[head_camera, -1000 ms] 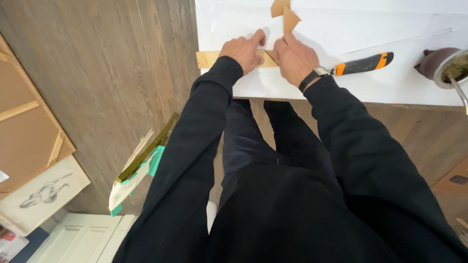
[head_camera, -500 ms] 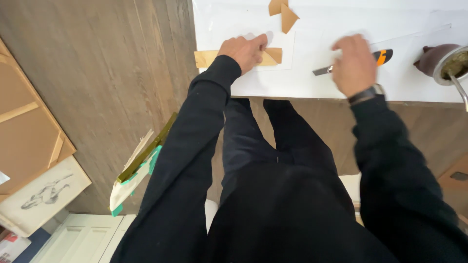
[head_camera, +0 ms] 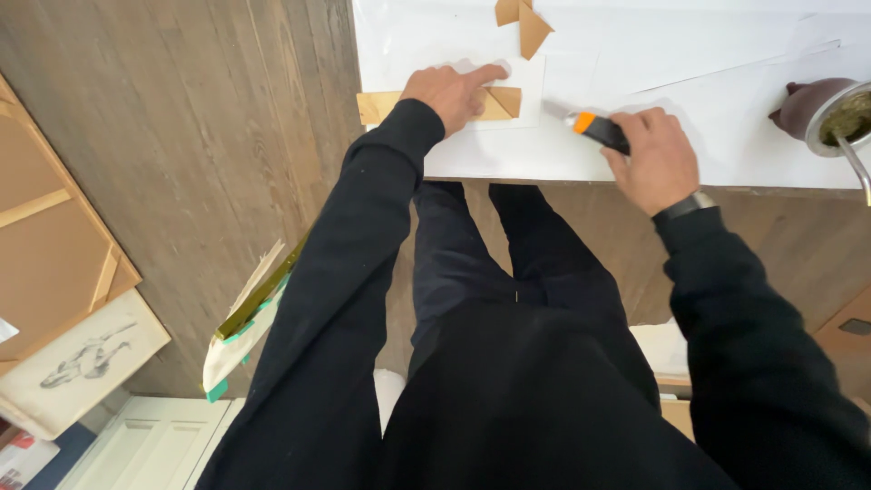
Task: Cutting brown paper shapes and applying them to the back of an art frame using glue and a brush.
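Right hand (head_camera: 655, 159) grips utility knife (head_camera: 594, 129), blade pointing left; left hand (head_camera: 449, 91) presses flat on crosswise cardboard strip (head_camera: 379, 107).

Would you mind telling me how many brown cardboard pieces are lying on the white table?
2 groups show: a cardboard strip under the left hand, with folded triangles beside the fingers, and loose cardboard scraps at the top edge. More may be hidden under the hand.
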